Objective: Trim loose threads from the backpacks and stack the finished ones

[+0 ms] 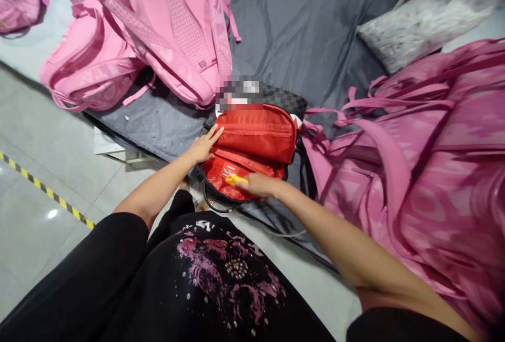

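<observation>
A small black bag with a red lining (256, 139) lies unzipped at the table's near edge, its inside facing up. My left hand (204, 144) rests on the bag's left rim with its fingers apart. Inside the lower part of the bag, my right hand (258, 184) is closed on a small yellow tool (235, 180), which points left over the red lining near a printed label. What the yellow tool is exactly cannot be made out.
Pink backpacks (177, 21) lie at the upper left, and larger pink bags (442, 173) fill the right side. A clear plastic package (418, 26) sits at the upper right on the grey cloth (292, 26). Yellow-black tape (47, 190) marks the floor.
</observation>
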Available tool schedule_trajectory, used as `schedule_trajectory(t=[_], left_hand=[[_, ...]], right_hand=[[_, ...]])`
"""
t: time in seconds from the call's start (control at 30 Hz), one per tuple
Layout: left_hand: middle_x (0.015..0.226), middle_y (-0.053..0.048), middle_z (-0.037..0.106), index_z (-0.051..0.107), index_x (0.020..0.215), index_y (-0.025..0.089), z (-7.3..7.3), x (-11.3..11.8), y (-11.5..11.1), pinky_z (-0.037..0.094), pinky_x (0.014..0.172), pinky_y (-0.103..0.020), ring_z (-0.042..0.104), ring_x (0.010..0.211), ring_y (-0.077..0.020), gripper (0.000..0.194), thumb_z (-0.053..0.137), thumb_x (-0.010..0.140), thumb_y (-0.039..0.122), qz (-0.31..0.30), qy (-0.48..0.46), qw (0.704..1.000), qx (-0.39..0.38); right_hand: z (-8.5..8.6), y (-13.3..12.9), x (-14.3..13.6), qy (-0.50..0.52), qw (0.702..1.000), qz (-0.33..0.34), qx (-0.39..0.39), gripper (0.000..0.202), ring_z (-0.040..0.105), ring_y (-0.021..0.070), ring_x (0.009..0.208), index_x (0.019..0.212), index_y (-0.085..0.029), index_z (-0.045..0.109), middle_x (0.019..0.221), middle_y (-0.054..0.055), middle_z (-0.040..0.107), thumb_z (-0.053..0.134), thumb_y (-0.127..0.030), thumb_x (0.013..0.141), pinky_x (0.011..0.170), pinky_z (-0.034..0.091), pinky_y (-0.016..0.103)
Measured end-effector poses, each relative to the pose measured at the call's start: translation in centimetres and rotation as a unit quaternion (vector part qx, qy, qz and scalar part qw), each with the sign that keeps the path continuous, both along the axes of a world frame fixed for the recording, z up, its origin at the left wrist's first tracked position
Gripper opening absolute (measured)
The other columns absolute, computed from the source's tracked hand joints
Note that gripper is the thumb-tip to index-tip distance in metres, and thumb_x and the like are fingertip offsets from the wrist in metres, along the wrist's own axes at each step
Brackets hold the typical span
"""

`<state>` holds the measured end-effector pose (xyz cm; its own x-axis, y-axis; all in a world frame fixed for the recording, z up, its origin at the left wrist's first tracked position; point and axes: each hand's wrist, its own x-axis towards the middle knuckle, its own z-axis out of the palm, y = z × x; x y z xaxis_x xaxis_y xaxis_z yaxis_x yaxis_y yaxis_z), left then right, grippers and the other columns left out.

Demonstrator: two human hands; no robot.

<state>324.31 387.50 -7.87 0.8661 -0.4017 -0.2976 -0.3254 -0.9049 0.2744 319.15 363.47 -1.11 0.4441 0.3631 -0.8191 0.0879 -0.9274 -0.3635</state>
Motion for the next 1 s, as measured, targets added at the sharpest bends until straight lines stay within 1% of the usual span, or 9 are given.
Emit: schedule_trajectory(t=[0.13,0.27,0.37,0.5,0.63,0.73,0.8,0.9,1.0], left_hand=[[0.165,-0.009,-0.008,-0.008,0.157,0.030,-0.4,0.0,-0.1,0.043,0.102,-0.042,0.044,0.133,-0.0322,0.119,0.076,0.073,0.027,-0.003,0.002,1.000,0.028],[0.166,-0.010,-0.005,-0.006,0.157,0.028,-0.8,-0.2,-0.4,0.043,0.101,-0.039,0.046,0.130,-0.0324,0.120,0.078,0.071,0.028,0.001,-0.015,0.999,0.039],[0.165,-0.010,-0.007,-0.010,0.156,0.027,-0.7,-0.3,-0.4,0.041,0.103,-0.038,0.043,0.134,-0.0323,0.124,0.079,0.071,0.031,-0.007,-0.017,0.999,0.031],[0.164,-0.012,-0.016,-0.016,0.155,0.028,-0.1,-0.6,0.0,0.041,0.104,-0.035,0.041,0.138,-0.0319,0.130,0.080,0.069,0.037,-0.021,-0.004,1.000,0.012],[0.163,-0.014,-0.018,-0.019,0.154,0.028,0.6,-0.7,-0.1,0.041,0.104,-0.036,0.041,0.138,-0.0336,0.136,0.084,0.065,0.039,-0.021,0.012,0.999,0.038],[0.162,-0.017,-0.018,-0.020,0.154,0.026,0.7,-0.9,-0.6,0.041,0.105,-0.038,0.040,0.138,-0.0355,0.142,0.087,0.061,0.039,-0.016,0.014,0.998,0.063],[0.161,-0.018,-0.020,-0.021,0.154,0.023,0.7,-1.0,-1.0,0.040,0.107,-0.040,0.038,0.139,-0.0364,0.145,0.088,0.059,0.039,-0.012,0.014,0.997,0.078],[0.160,-0.016,-0.023,-0.022,0.153,0.022,0.6,-1.3,-1.4,0.037,0.110,-0.045,0.035,0.141,-0.0379,0.150,0.090,0.056,0.040,0.002,0.021,0.994,0.103],[0.161,-0.014,-0.024,-0.022,0.153,0.022,0.6,-1.5,-1.7,0.035,0.113,-0.048,0.033,0.142,-0.0383,0.150,0.090,0.055,0.040,0.011,0.023,0.994,0.106]], right_hand=[[0.7,-1.5,-0.9,0.192,0.980,-0.040,0.039,0.045,0.050,0.0126,0.041,0.079,-0.016,0.051,0.054,-0.002,0.048,0.035,-0.053,0.099,0.045,0.044,0.024],[1.6,-4.0,-1.2,0.253,0.963,-0.069,0.066,0.046,0.045,0.0100,0.037,0.077,-0.017,0.048,0.049,-0.005,0.042,0.027,-0.048,0.103,0.041,0.042,0.021],[2.2,-5.6,-2.0,0.244,0.965,-0.074,0.059,0.043,0.043,0.0098,0.038,0.080,-0.018,0.047,0.049,-0.006,0.040,0.028,-0.049,0.102,0.039,0.041,0.021],[3.1,-6.9,-3.4,0.192,0.978,-0.081,0.013,0.033,0.041,0.0110,0.036,0.091,-0.017,0.048,0.048,-0.007,0.038,0.034,-0.046,0.100,0.036,0.038,0.022],[3.6,-8.1,-3.9,0.179,0.978,-0.103,0.018,0.037,0.043,0.0116,0.036,0.098,-0.015,0.051,0.048,-0.005,0.041,0.032,-0.047,0.101,0.037,0.036,0.022],[3.4,-8.9,-4.1,0.135,0.980,-0.143,0.004,0.039,0.043,0.0122,0.036,0.100,-0.014,0.053,0.048,-0.004,0.043,0.032,-0.048,0.100,0.037,0.035,0.023],[3.2,-9.1,-4.3,0.135,0.980,-0.146,0.006,0.039,0.042,0.0118,0.035,0.098,-0.014,0.053,0.048,-0.004,0.044,0.034,-0.047,0.100,0.037,0.033,0.023],[2.9,-8.7,-4.8,0.139,0.976,-0.164,0.031,0.037,0.041,0.0109,0.033,0.096,-0.015,0.053,0.045,-0.005,0.042,0.035,-0.047,0.100,0.037,0.032,0.021],[2.1,-8.2,-5.3,0.183,0.963,-0.183,0.074,0.040,0.040,0.0105,0.033,0.091,-0.017,0.052,0.044,-0.006,0.043,0.034,-0.052,0.099,0.037,0.031,0.021]])
